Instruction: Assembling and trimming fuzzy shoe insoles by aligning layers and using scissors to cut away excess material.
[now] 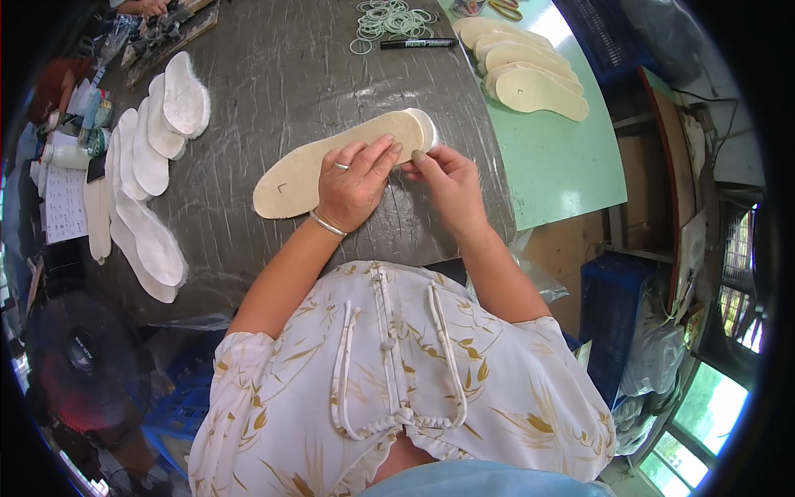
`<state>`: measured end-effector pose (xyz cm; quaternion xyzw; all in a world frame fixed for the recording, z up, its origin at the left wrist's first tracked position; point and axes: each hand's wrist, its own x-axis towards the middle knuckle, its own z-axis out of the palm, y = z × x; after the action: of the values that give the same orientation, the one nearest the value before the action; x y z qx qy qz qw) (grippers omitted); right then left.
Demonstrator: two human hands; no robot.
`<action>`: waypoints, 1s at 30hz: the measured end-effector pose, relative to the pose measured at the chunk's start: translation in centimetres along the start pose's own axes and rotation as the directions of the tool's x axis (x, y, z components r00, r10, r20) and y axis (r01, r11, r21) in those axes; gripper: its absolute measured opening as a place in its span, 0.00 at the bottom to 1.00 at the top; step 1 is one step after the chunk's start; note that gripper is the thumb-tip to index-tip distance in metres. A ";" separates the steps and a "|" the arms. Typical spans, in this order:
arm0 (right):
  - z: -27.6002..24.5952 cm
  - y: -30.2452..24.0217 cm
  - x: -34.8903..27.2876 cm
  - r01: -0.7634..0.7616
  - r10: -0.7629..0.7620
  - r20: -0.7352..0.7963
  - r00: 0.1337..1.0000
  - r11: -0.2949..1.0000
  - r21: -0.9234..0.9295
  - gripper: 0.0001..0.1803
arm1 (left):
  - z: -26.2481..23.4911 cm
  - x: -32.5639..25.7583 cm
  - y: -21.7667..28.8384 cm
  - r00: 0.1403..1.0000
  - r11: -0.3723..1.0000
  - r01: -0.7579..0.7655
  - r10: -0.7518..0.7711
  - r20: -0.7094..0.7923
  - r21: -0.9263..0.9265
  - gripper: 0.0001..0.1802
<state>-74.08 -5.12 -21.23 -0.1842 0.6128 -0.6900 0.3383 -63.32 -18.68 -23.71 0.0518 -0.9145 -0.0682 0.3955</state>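
Observation:
A beige insole point(302, 171) with a small dark mark near its left end lies slantwise on the dark table in front of me. A whitish layer point(427, 126), seemingly another insole, peeks out under its right end. Spread over the beige insole, the fingers of my left hand point(358, 184) press on its middle; this hand wears a ring and a bangle. My right hand point(450, 184) pinches the near edge at the right end between thumb and fingers. What its curled fingertips touch underneath is hidden.
White fluffy insoles point(149, 240) overlap at the left. Beige insoles point(530, 89) are fanned out on the green surface point(563, 178) at right. Pale rubber bands point(389, 18) and a black marker point(418, 44) lie at the far side. A fan point(83, 352) stands lower left. Another person's hand point(151, 7) shows far left.

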 end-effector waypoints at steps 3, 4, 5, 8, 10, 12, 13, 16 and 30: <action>-1.4 0.4 0.5 0.069 -0.067 0.067 0.995 0.997 -0.022 0.09 | -1.3 0.1 0.0 0.990 0.965 0.139 -0.136 0.029 -0.224 0.33; -2.1 0.5 0.6 0.103 -0.102 0.122 0.987 0.995 0.001 0.09 | -1.9 0.7 -0.5 0.981 0.956 0.192 -0.187 0.044 -0.220 0.35; -2.9 0.6 0.7 0.131 -0.133 0.182 0.974 0.991 0.025 0.10 | -2.6 1.2 -1.2 0.968 0.945 0.250 -0.243 0.058 -0.212 0.38; -4.3 0.4 1.0 0.170 -0.172 0.233 0.957 0.985 0.027 0.12 | -4.2 1.6 -4.6 0.913 0.912 0.332 -0.246 0.325 -0.241 0.40; -4.8 0.3 1.2 0.156 -0.171 0.246 0.954 0.985 0.079 0.13 | -5.6 1.8 -6.0 0.790 0.785 0.512 -0.271 0.549 -0.348 0.28; -5.3 0.2 1.4 0.134 -0.147 0.258 0.955 0.989 0.066 0.14 | -6.3 1.9 -6.1 0.694 0.629 0.663 -0.312 0.649 -0.407 0.17; -5.5 0.0 1.4 0.115 -0.118 0.262 0.958 0.993 0.026 0.15 | -6.8 2.0 -5.8 0.679 0.589 0.693 -0.341 0.650 -0.416 0.13; -5.1 -1.6 1.0 0.122 -0.123 0.234 0.964 0.992 0.018 0.22 | -7.5 2.2 -5.0 0.762 0.706 0.587 -0.316 0.565 -0.397 0.11; -2.2 -6.2 2.5 0.483 -0.228 0.546 0.806 0.786 -0.385 0.21 | -9.3 4.3 -5.3 0.913 0.990 0.045 0.012 0.407 -0.131 0.10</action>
<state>-78.83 -5.11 -16.06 -0.5440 0.6227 -0.4904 0.2753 -59.24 -25.36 -15.20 0.0170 -0.9694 -0.1436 0.1986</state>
